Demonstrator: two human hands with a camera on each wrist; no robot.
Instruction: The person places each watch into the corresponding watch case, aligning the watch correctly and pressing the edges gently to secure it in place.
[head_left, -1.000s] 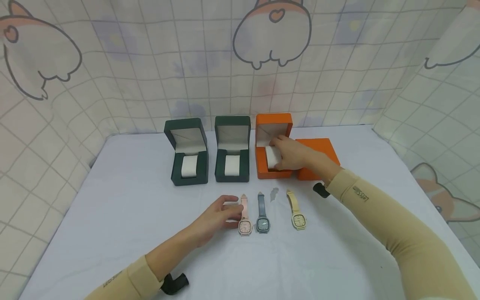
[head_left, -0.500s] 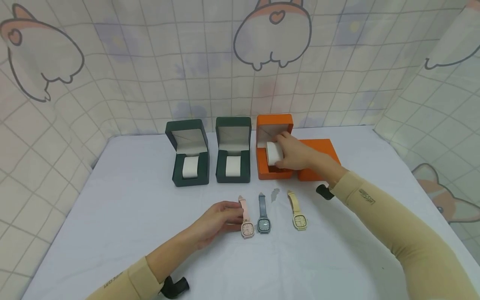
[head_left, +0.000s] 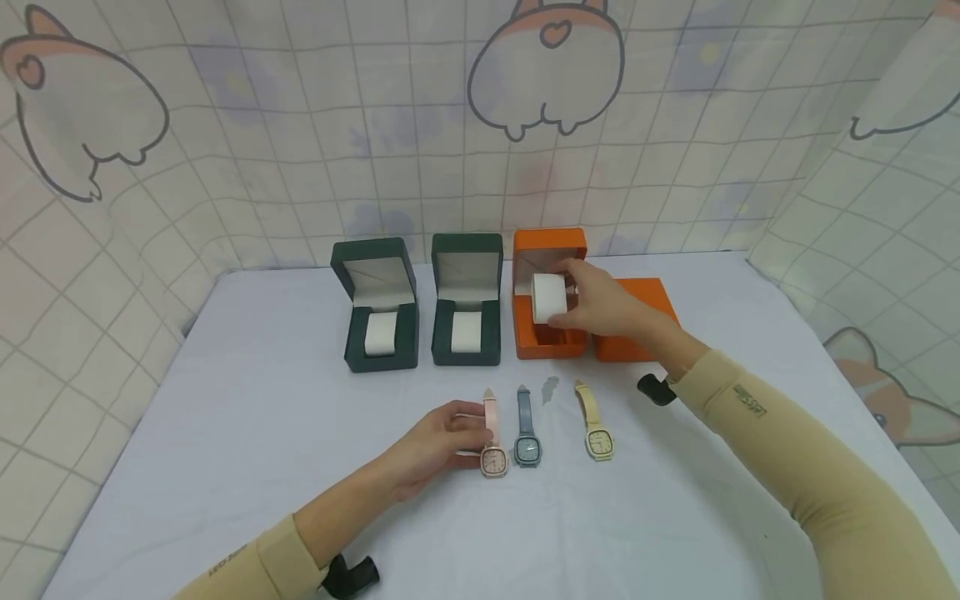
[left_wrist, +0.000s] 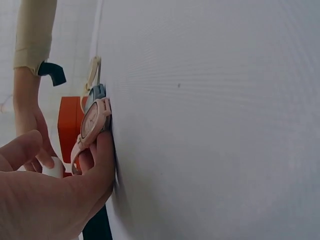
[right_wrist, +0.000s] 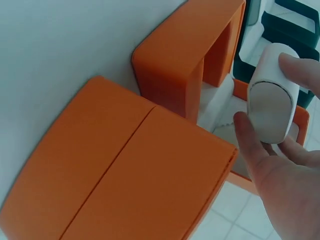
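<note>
My left hand [head_left: 442, 437] is at a pink wristwatch [head_left: 492, 450] on the table. In the left wrist view its fingers curl under the pink watch's strap and case, while the thumb [left_wrist: 27, 147] stands apart. My right hand [head_left: 600, 304] pinches a white watch cushion [head_left: 549, 298] between thumb and fingers, raised above the base of the open orange watch box [head_left: 551, 237]. In the right wrist view the cushion [right_wrist: 270, 107] shows its rounded end. A blue wristwatch [head_left: 527, 433] and a yellow wristwatch [head_left: 596, 433] lie to the right of the pink one.
Two dark green watch boxes [head_left: 381, 358] [head_left: 465, 358] stand open to the left, each with a white cushion inside. A closed orange box [head_left: 645, 292] sits right of the open one, partly behind the right arm. A grey mark [head_left: 550, 387] shows on the white tablecloth.
My right hand has lifted the white cushion up out of the orange box's base. My left hand has shifted the pink wristwatch slightly, tilting it and then straightening it.
</note>
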